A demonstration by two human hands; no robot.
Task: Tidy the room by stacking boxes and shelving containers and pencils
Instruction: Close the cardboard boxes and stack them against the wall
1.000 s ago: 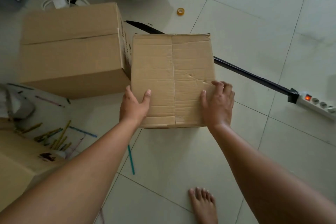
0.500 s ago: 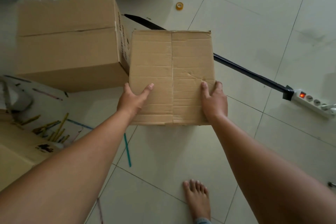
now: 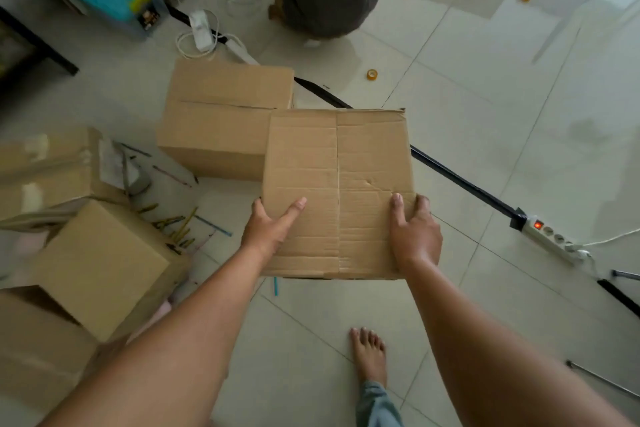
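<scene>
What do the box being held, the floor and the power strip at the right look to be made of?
Held box: brown corrugated cardboard, matte; horizontal crease lines, a dent and a worn center seam show.
Floor: glossy pale tile, probably ceramic; grout lines and window reflections.
Power strip: likely white molded plastic, smooth, with a lit red switch.
Left hand and right hand grip the box's sides.
</scene>
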